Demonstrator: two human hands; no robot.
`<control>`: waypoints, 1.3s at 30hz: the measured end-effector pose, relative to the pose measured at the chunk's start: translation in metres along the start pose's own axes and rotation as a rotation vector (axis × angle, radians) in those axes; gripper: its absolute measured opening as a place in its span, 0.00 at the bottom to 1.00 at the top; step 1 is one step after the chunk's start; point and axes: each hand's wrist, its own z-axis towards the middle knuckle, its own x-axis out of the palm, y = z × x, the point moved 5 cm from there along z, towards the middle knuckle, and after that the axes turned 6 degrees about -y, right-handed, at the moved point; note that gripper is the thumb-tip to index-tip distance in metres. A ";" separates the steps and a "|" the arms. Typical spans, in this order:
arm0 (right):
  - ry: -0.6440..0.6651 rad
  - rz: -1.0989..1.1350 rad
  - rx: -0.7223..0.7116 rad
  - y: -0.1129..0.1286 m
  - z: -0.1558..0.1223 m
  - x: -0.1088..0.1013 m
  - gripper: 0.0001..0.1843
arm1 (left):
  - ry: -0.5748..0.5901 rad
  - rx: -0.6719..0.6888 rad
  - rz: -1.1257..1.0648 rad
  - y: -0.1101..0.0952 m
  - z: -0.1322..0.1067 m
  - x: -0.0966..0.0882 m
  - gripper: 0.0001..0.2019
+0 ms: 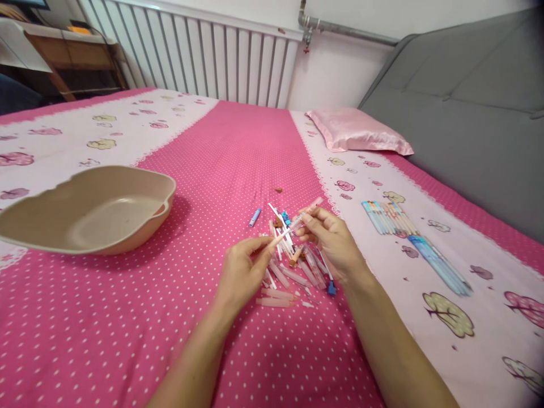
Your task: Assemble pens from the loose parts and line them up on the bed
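Both my hands are over a loose pile of pen parts on the pink bedspread. My left hand (244, 271) is closed, pinching the pale, thin end of a slim pink pen (293, 225). The fingers of my right hand (334, 241) are closed around its pink, see-through other end. Whether the pen is one piece or two parts put together, I cannot tell. Below lie pink barrels (278, 302), white refills and brown and blue small pieces, partly hidden by my hands. A blue cap-like piece (255, 217) lies apart to the upper left, and a small brown piece (278, 190) lies farther back.
On the left stands a large beige basin (114, 221). To the right, several pens (389, 218) lie in a row, with light-blue pens (442, 266) nearer me. A pink pillow (359, 130) rests by the grey headboard (463, 107). A white radiator (204, 51) lines the wall behind.
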 end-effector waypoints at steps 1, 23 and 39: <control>-0.004 0.002 0.003 0.000 0.000 0.000 0.15 | 0.000 0.001 0.001 0.000 0.000 0.000 0.12; -0.085 -1.171 -0.104 -0.027 0.022 -0.025 0.16 | -0.050 -0.090 -0.081 0.006 0.005 -0.008 0.12; 0.595 -1.125 -0.367 -0.014 -0.006 0.006 0.05 | -0.080 -0.041 -0.038 0.006 0.006 -0.009 0.13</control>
